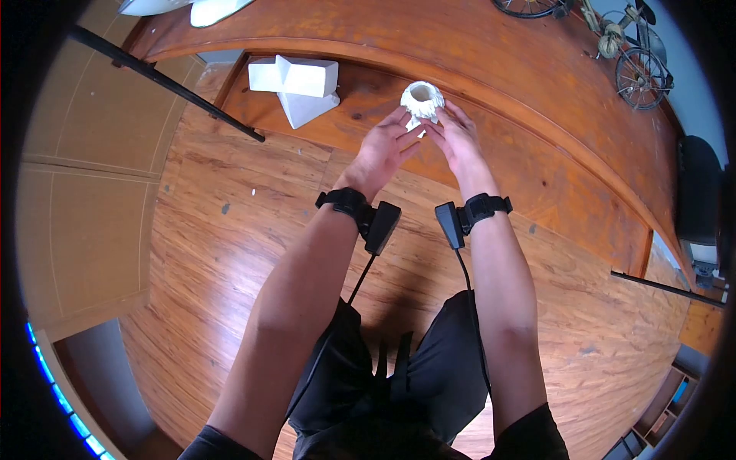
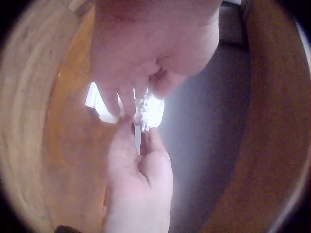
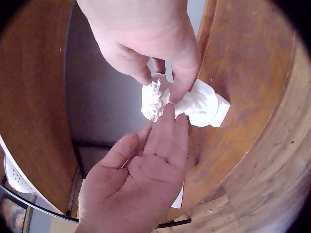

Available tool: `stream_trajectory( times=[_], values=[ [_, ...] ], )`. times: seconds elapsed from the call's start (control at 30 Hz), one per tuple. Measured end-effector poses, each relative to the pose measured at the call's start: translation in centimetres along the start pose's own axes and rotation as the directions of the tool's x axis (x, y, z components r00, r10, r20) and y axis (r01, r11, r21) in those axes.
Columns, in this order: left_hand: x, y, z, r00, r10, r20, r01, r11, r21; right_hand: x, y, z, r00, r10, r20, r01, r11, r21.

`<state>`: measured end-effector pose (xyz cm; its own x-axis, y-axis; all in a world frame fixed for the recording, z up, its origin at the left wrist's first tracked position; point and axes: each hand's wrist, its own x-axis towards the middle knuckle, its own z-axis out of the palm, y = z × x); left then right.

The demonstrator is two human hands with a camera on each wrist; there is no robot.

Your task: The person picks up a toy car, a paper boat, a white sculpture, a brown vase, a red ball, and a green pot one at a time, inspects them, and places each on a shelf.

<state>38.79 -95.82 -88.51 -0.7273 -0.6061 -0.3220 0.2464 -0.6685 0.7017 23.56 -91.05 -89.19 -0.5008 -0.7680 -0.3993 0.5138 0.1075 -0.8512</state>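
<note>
A white plaster bust [image 3: 201, 107] with curly hair, broad shoulders and a square base stands on the low wooden shelf [image 1: 360, 130]. From above, in the head view, a round hollow shows in the top of the bust [image 1: 408, 101]. My left hand [image 1: 381, 146] reaches to its near left side, fingers extended and palm turned toward it. On the other side my right hand [image 1: 460, 142] has its thumb and fingers spread at the head and neck. In the left wrist view the left hand [image 2: 150, 48] covers part of the bust [image 2: 153, 111].
A white geometric plaster form [image 1: 310, 77], a block crossed with a cone, lies left on the shelf. The curved tabletop [image 1: 429, 38] rises beyond. Bicycle models [image 1: 640, 77] stand at upper right. Black metal bars [image 1: 169, 84] reach over the wood floor [image 1: 222, 253].
</note>
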Motion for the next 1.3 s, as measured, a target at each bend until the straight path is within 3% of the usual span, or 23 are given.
stream_trajectory(
  times=[0.13, 0.37, 0.63, 0.77, 0.9, 1.13, 1.23, 1.3],
  values=[
    [0.0, -0.2, 0.0, 1.0, -0.006, -0.011, 0.005, 1.0, -0.024, 0.0, -0.1, -0.1, 0.999, 0.02, 0.027, -0.02, 1.0, 0.007],
    [-0.4, -0.3, -0.6, 0.995, -0.069, -0.068, 0.064, 0.996, -0.063, -0.3, 0.3, -0.5, 0.99, 0.073, -0.119, -0.07, 0.997, 0.027],
    [-0.2, -1.0, -0.4, 0.905, -0.186, -0.383, 0.112, 0.972, -0.207, -1.7, -0.3, -0.6, 0.943, 0.08, -0.322, -0.077, 0.997, 0.023],
    [-1.6, -1.7, 1.4, 0.853, -0.254, -0.456, 0.2, 0.966, -0.163, -2.3, 0.4, -0.8, 0.946, 0.104, -0.307, -0.136, 0.987, -0.085],
    [-2.8, -1.7, 2.8, 0.874, -0.277, -0.399, 0.233, 0.96, -0.155, -4.2, 0.2, -0.5, 0.947, 0.158, -0.281, -0.197, 0.973, -0.117],
    [-9.9, -4.5, 3.7, 0.852, -0.386, -0.353, 0.272, 0.903, -0.332, -13.5, -0.1, 0.2, 0.914, 0.349, -0.208, -0.348, 0.936, 0.043],
    [-17.6, -7.0, 6.5, 0.866, -0.429, -0.257, 0.271, 0.834, -0.48, -21.0, 2.0, -1.3, 0.897, 0.414, -0.153, -0.408, 0.91, 0.071],
    [-23.6, -9.4, 7.5, 0.774, -0.587, -0.237, 0.389, 0.737, -0.553, -27.0, 3.2, -2.7, 0.831, 0.533, -0.161, -0.528, 0.846, 0.076]
  ],
)
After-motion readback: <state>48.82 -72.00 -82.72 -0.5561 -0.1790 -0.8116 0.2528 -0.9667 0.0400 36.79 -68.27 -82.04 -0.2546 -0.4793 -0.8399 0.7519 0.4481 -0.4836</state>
